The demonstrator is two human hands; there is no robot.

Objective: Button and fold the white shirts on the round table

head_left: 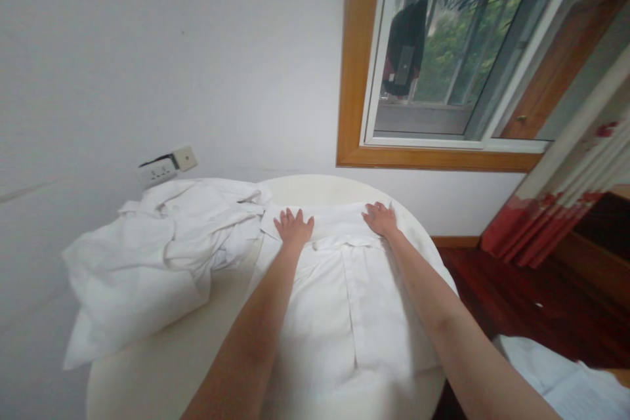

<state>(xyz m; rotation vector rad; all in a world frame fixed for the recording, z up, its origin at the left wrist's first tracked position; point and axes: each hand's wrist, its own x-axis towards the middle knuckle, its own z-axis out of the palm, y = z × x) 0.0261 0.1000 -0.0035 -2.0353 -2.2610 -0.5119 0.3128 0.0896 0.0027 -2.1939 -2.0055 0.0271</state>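
One white garment (319, 321) is lying spread out on a round cream table (305, 188).
Near its far left corner, the left hand (294, 228) is resting palm-down, fingers spread; at the far right corner, the right hand (380, 218) is resting with fingers slightly parted. A crumpled heap of white cloth (162, 256) is lying to the left, near a wall socket (160, 172), and a wood-framed window (457, 79) is showing beyond.

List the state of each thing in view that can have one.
White garment: laid out, lightly creased
Left hand: open, palm down on the garment
Right hand: open, palm down on the garment
White cloth heap: crumpled
Power socket: nothing plugged in
Curtain: hanging in folds
Window: cannot tell whether fully shut
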